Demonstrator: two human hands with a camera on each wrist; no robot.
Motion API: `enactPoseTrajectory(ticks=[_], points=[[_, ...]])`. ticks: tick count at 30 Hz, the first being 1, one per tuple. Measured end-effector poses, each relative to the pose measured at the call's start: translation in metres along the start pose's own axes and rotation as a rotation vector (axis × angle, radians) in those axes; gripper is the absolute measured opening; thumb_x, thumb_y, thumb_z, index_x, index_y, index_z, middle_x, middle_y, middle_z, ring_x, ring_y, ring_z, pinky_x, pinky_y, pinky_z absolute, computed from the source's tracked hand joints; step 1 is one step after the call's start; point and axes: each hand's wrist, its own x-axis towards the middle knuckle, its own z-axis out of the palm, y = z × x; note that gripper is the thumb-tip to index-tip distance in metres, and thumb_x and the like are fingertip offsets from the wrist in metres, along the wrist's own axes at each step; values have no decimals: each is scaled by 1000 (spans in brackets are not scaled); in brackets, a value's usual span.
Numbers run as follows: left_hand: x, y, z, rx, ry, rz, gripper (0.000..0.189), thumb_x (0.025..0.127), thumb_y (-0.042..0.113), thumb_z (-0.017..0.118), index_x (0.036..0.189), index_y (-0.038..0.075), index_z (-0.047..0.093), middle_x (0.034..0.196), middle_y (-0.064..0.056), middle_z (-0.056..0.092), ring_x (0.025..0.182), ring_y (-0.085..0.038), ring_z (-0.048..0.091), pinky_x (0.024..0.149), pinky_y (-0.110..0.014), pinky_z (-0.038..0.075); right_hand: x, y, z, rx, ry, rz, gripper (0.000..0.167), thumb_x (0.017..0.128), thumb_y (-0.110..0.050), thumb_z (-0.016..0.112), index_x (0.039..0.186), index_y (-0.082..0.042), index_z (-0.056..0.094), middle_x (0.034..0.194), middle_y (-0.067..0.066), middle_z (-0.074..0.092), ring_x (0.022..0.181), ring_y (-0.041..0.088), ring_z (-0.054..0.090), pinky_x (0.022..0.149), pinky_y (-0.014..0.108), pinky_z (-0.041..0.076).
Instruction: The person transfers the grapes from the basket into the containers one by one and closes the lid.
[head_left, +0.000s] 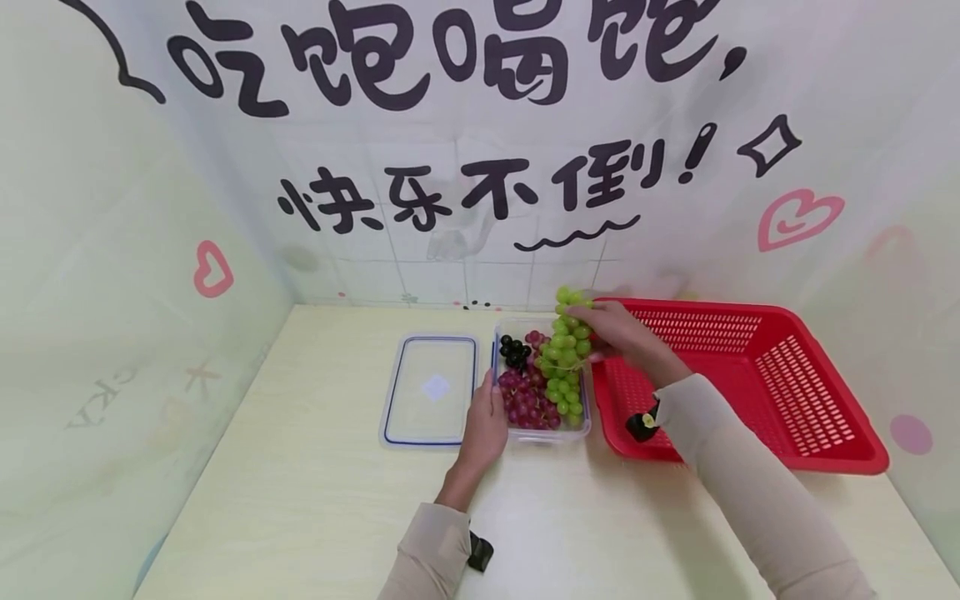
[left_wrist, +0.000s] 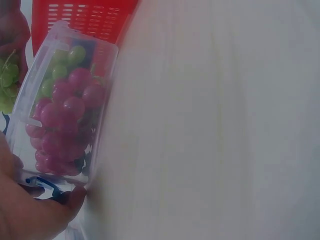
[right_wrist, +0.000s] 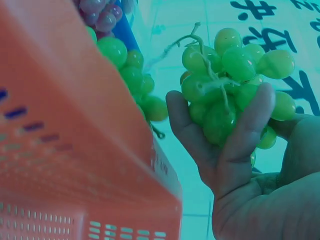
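A clear plastic container stands mid-table, its left wall gripped by my left hand; in the left wrist view the thumb and fingers curl about its edge. Inside it are red grapes and a small cluster of black grapes. My right hand holds a bunch of green grapes by its upper part, raised over the container's right side. More green grapes sit lower, at the container. Its far right corner is partly hidden behind the held bunch.
A clear lid with a blue seal lies flat left of the container. On the right, a red perforated basket stands close beside it, under my right forearm. A printed wall covering rises behind the table.
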Motion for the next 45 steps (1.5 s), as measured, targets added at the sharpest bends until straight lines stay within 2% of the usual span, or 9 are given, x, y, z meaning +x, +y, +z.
enactPoseTrajectory(ticks=[5,9,12,15,20,26,33,39,45], points=[[0,0,0,7,4,-4,51,110,19,26,154,-7,21,149,-29,39,132,-41,44,116,-54,32,3,-1,11,-23,3,20,43,99,-41,56,117,-2,61,87,4,59,51,8,55,49,19,51],[1,0,-1,12,4,6,51,110,18,26,154,-7,21,143,-29,44,107,-36,55,107,-51,41,7,-4,22,-59,10,51,49,98,-45,58,122,-2,58,103,10,56,54,10,55,51,19,52],[1,1,-1,5,0,2,51,110,17,26,155,-6,21,133,-28,49,81,-24,48,94,-48,45,8,-5,30,-87,14,68,55,96,-47,59,126,-1,54,111,13,53,57,11,56,55,22,54],[1,1,-1,6,-4,-5,51,110,18,26,155,-6,20,125,-27,51,77,-20,46,91,-47,46,8,-5,38,-128,22,72,58,95,-49,60,127,0,53,112,15,54,57,12,56,59,25,56],[1,1,0,9,3,-4,51,110,18,27,154,-6,21,140,-29,46,107,-32,54,105,-52,43,10,-5,50,-253,35,33,58,97,-49,57,126,1,54,112,18,58,52,13,57,58,28,58],[2,1,0,2,8,-11,52,110,20,27,154,-6,21,150,-28,39,133,-38,44,114,-53,35,15,-6,63,-406,82,16,58,96,-47,58,124,4,55,107,21,61,52,18,62,54,30,58],[2,0,0,23,6,0,51,110,18,26,154,-7,21,147,-30,40,138,-41,40,114,-54,34,18,-3,75,-542,114,-51,52,96,-50,59,109,0,59,96,16,64,59,23,67,53,30,57],[2,2,0,25,6,-8,51,110,19,27,155,-5,21,147,-29,41,137,-41,41,114,-55,34,21,2,84,-698,151,-87,47,96,-49,60,103,-3,62,79,11,65,53,20,66,47,26,53],[1,2,-1,29,0,-9,51,110,20,26,155,-6,21,150,-29,39,142,-41,35,116,-54,31,23,1,85,-702,164,-77,45,96,-51,59,98,-5,61,76,11,64,53,20,65,46,25,52]])
